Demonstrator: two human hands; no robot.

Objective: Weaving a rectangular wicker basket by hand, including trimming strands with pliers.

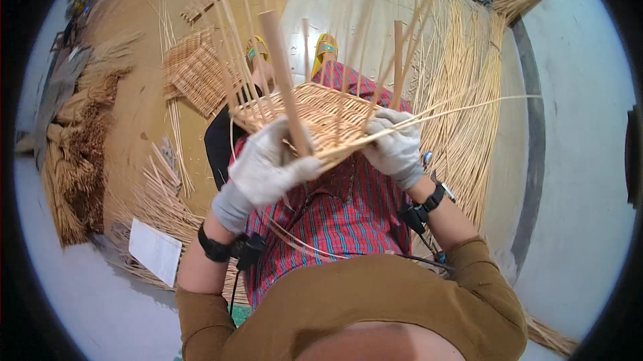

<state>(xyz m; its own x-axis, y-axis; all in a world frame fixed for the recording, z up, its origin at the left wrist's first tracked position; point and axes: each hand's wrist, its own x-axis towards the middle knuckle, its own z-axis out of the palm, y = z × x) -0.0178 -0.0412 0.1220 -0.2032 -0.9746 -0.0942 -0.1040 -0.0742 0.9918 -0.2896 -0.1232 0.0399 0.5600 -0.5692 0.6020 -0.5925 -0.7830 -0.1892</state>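
A partly woven wicker basket (315,108) rests over my lap, its base woven and thin upright stakes rising around it. Flat wooden posts stand at its corners, one of them a near-left post (282,73). In a white glove, my left hand (268,165) is closed around the near-left corner, at the foot of that post. My right hand (394,148), gloved too, pinches the near-right edge where long wicker strands (462,110) run out to the right. Its fingertips are partly hidden by the weave.
Long loose canes (462,147) cover the floor on my right. Woven wicker panels (199,73) lie ahead to the left. Bundled reeds (77,160) stand along the left wall, with a white board (154,252) over scattered canes nearby. Yellow sandals (326,47) show beyond the basket.
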